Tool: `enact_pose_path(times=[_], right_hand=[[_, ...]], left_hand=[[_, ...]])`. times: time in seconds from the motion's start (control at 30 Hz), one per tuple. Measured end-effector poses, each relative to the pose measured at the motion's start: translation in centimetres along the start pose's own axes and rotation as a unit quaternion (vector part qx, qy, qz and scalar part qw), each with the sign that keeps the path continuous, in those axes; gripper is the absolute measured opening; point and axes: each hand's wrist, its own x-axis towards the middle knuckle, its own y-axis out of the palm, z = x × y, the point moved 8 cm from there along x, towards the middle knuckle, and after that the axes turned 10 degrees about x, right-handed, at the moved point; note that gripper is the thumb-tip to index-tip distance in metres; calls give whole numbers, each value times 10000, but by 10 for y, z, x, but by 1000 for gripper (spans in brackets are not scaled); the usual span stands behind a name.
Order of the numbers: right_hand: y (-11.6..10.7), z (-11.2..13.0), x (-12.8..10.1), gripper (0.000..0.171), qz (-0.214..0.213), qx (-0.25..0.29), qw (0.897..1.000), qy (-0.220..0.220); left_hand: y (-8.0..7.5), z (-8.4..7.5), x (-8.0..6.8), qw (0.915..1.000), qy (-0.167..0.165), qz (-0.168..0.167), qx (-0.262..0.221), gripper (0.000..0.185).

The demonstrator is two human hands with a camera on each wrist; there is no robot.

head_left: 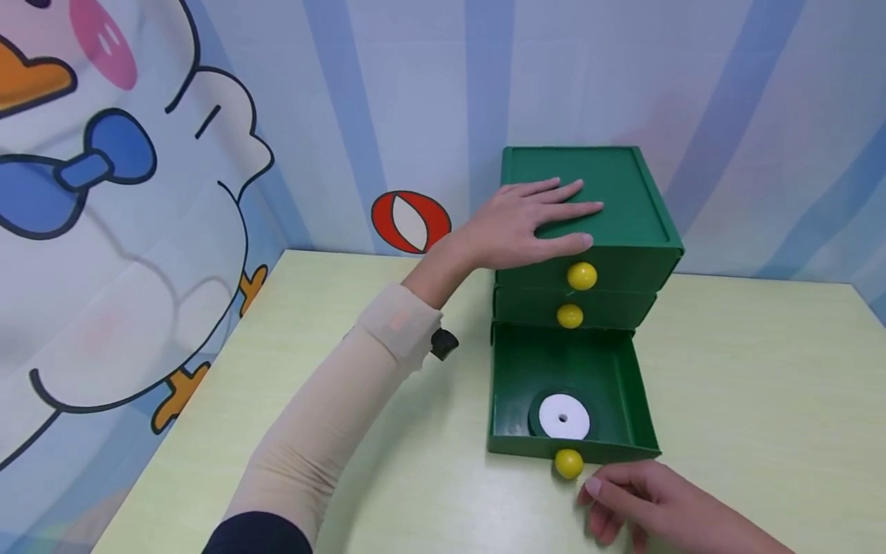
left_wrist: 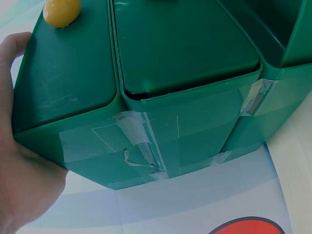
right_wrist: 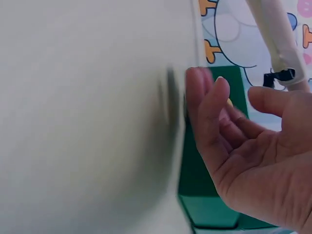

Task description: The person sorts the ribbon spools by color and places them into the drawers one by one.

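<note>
A green three-drawer cabinet (head_left: 588, 192) with round yellow knobs stands against the back wall. My left hand (head_left: 519, 225) rests on its top with spread fingers; in the left wrist view the thumb side lies along the cabinet's edge. The bottom drawer (head_left: 609, 369) is pulled out, while the upper two are closed. Inside it, near the front, lies a white disc (head_left: 564, 416) with a small centre hole, on a dark round base. My right hand (head_left: 647, 504) is just in front of the drawer, fingers loosely bent beside the bottom yellow knob (head_left: 569, 464), apart from it and holding nothing.
The pale yellow table (head_left: 429, 477) reaches back to a blue-striped wall (head_left: 415, 92) with a cartoon bird at left and a red ball picture (head_left: 411, 221). Clear tape (left_wrist: 139, 136) runs along the cabinet's side. A beige sleeve with a black wrist camera (head_left: 444, 343) covers the left forearm.
</note>
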Motion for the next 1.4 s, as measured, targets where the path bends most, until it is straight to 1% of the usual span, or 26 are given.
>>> enact_pose_path(times=[0.07,0.13,0.23,0.33,0.4,0.5,0.57,0.63,0.7,0.83,1.07,1.17,1.4], right_hand=[[3,-8,3,42,-80,43,9998,199],[6,-13,6,45,-127,218,9992,308],[9,-17,11,52,-77,620,9975,338],[14,-19,15,61,-18,1104,9931,404],[19,-20,16,67,13,1555,9867,478],[27,-20,19,72,-33,2284,9717,600],[32,-19,21,70,-67,2680,9614,621],[35,-19,23,66,-154,2919,9542,631],[37,-18,24,60,-217,3052,9500,616],[39,-17,24,54,-242,3198,9452,608],[44,-15,22,54,-209,3345,9406,534],[43,-14,22,54,-181,3338,9410,520],[38,-10,27,57,-260,3125,9489,366]], left_hand=[[1,1,-1,10000,-24,33,-1,64],[1,2,-2,10000,-40,43,-19,63],[1,2,-3,10000,-60,40,-52,63],[1,3,-4,9999,-53,32,-97,63],[2,4,-5,9999,-56,31,-122,63],[4,5,-6,9999,-84,43,-135,63],[5,5,-6,9999,-83,36,-137,63],[5,5,-6,9999,-74,28,-132,64],[5,4,-5,9999,-62,17,-134,64],[4,4,-4,9999,-65,17,-133,64],[1,2,-3,9999,-44,14,-114,63],[0,1,-2,9999,-34,15,-98,64],[-1,0,-1,9999,-28,26,-115,63]])
